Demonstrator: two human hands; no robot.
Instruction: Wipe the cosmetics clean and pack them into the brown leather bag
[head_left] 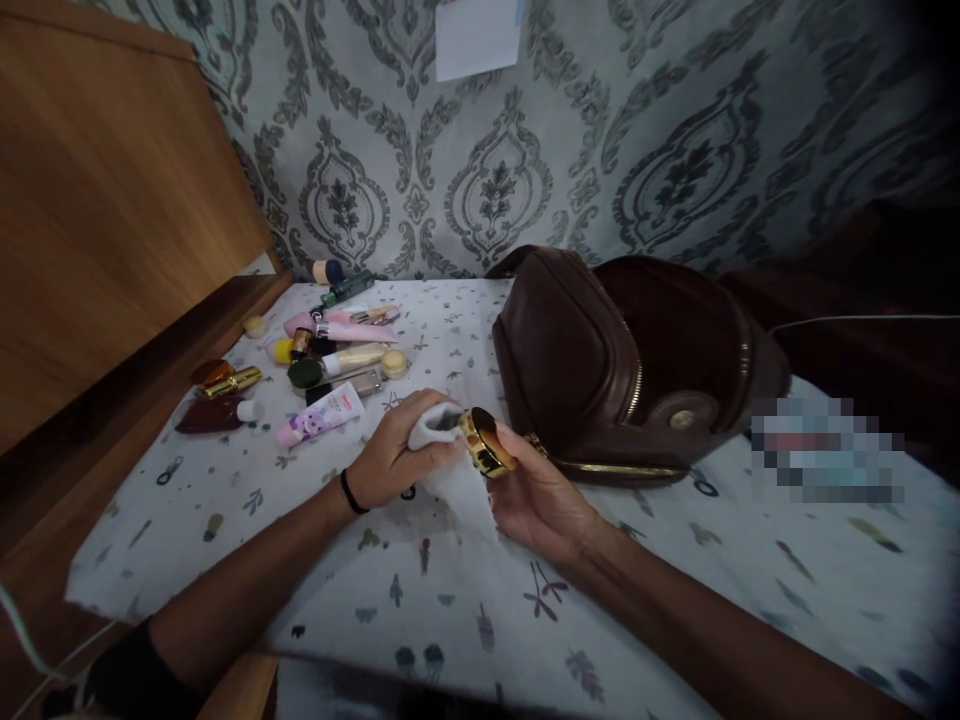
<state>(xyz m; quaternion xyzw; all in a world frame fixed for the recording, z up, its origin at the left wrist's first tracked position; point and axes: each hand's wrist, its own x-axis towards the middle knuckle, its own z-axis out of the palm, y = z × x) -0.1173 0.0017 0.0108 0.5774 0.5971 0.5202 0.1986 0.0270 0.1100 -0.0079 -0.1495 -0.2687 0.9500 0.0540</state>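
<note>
My left hand (pixel 401 452), with a black band at the wrist, is closed on a white cloth (pixel 465 500) that hangs below the fingers. Part of the cloth is bunched against a small round gold container (pixel 484 440) with a shiny dark top. My right hand (pixel 536 500) grips that container between thumb and fingers, tilted toward the left hand. What kind of container it is, I cannot tell. Close to the right hand stands a dark brown leather bag (pixel 562 350) with gold zips. A pink and white tube (pixel 322 414) lies left of my left hand.
Several cosmetics lie at the left, among them a dark red bottle (pixel 210 414), a gold tube (pixel 234 382), a cream tube (pixel 356 358) and a small round jar (pixel 393 363). A wooden cabinet (pixel 127 150) borders the patterned tablecloth (pixel 360 600) on the left. Patterned wall behind.
</note>
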